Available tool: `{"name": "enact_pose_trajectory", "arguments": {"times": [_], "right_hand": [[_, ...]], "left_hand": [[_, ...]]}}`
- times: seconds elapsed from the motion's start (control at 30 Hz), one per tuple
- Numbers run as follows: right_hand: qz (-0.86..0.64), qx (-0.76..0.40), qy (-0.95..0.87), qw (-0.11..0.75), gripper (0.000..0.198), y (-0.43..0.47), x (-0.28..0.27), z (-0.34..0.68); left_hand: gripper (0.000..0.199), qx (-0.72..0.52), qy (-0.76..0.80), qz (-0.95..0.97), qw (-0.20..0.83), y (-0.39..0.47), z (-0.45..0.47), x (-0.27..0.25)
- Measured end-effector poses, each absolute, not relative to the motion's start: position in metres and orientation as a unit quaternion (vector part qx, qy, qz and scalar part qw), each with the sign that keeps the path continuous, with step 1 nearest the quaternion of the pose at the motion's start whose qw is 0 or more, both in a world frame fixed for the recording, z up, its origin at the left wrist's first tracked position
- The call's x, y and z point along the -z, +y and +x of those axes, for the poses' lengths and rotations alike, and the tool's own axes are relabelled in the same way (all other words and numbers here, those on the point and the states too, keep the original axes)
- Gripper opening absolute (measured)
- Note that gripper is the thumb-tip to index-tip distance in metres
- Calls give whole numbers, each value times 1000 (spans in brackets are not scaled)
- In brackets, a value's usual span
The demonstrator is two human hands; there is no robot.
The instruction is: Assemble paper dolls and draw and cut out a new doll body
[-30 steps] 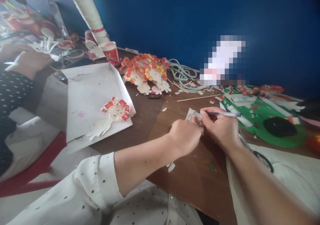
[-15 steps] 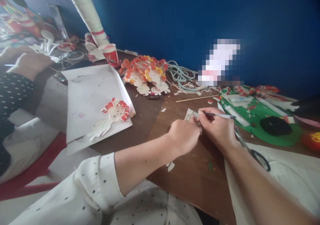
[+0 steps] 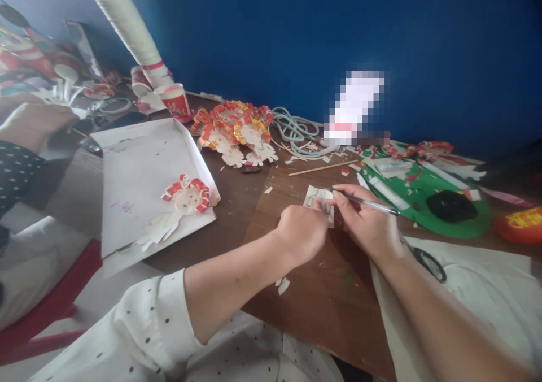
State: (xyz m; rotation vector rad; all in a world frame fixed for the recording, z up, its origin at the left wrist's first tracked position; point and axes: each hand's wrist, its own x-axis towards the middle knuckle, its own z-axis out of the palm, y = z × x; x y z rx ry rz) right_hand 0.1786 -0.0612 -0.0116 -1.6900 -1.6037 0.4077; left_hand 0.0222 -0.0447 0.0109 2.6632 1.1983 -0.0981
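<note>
A small piece of white paper (image 3: pixel 312 192) with dark drawn lines lies on the brown table (image 3: pixel 305 320). My left hand (image 3: pixel 301 232) is closed, its fingertips pressing the paper down; its curled fingers are partly hidden. In my right hand (image 3: pixel 369 224) a pen (image 3: pixel 372 204) with a clear barrel is pinched between thumb and fingers, its tip end by the paper's upper right edge. Beneath my right forearm is a large white sheet (image 3: pixel 486 280), with the black handle loop of a pair of scissors (image 3: pixel 431 264) showing beside the arm.
At left, a white box lid (image 3: pixel 139 167) carries a paper doll figure (image 3: pixel 186 195). More such figures (image 3: pixel 241 130) are piled beside coiled cable (image 3: pixel 292 127). A green sheet (image 3: pixel 461 226) with scraps lies right. Stacked paper cups (image 3: pixel 131 37) lean behind; another person's hand (image 3: pixel 38 122) works far left.
The view has shifted slightly right. The pen's tip end has moved a little away from my left fingers, toward the paper's upper edge, and more of the paper shows.
</note>
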Motion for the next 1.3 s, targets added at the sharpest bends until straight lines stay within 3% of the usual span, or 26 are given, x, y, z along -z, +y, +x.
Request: {"name": "enact_pose_trajectory", "arguments": {"times": [0.37,1.3], "right_hand": [[-667,-76,-657,343,25,-64,10,174],[-680,-85,-631,363,28,-59,16,185]], "left_hand": [[58,20,415,903,107,-45,22,-11],[64,41,413,902,117,-45,22,-10]]}}
